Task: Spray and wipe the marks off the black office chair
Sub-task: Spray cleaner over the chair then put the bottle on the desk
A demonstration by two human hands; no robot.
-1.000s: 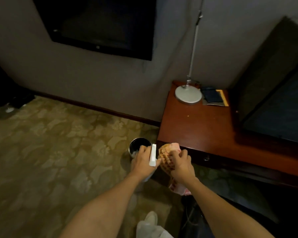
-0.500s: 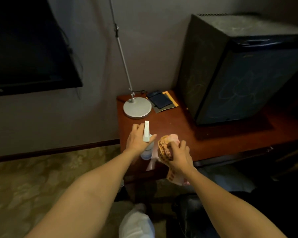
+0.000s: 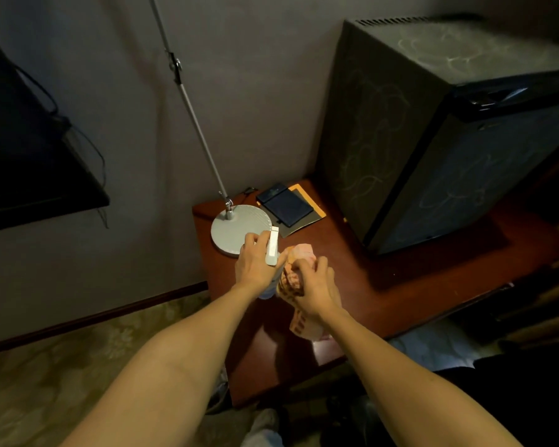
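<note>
Hands meet above the near corner of the red-brown table (image 3: 384, 285), close to the round grey lamp base (image 3: 231, 225). The left hand (image 3: 255, 266) is wrapped round the neck of a spray bottle (image 3: 272, 245). Its white head sticks up past the knuckles and its pale body hangs below the palm. The right hand (image 3: 313, 285) is clenched on a bunched pink and orange cloth (image 3: 299, 253), with a loose tail hanging down under the wrist. Bottle and cloth sit just beside each other, almost touching.

The black office chair is not plainly in view. A dark shape (image 3: 523, 391) low on the right may be part of it, but the light is too dim to tell.

The bottle looks like light, stiff plastic, probably easy to carry one-handed. The neck is the best place to hold it, with a finger free for the trigger. The cloth is soft and limp, so it should be kept wadded into a firm pad. The hanging tail could drag or snag on the table edge. Spraying and wiping have not yet begun.
</note>
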